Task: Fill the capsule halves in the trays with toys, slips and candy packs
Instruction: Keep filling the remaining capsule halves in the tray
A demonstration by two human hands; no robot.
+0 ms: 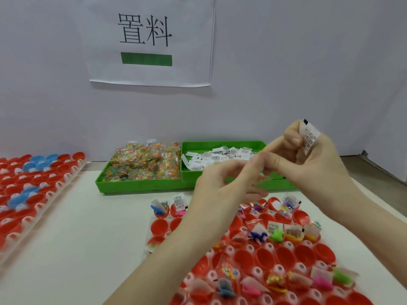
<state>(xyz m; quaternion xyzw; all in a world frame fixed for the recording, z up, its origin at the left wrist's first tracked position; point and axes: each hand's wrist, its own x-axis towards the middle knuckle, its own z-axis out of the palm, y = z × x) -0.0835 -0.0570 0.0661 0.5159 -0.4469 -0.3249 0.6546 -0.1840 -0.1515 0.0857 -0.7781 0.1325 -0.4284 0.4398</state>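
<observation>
- Far left: tray of capped red and blue capsules.
- Centre far: green bin of candy packs; green bin of paper slips just right of it.
- Left hand raised over near tray of red capsule halves, fingers curled, tips meeting right hand; cannot tell what it pinches.
- Right hand grips a slip, long axis near upright, top tilted left.

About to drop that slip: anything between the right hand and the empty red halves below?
Only the left hand, beside the right hand holding the slip. The empty halves lie open.
</observation>
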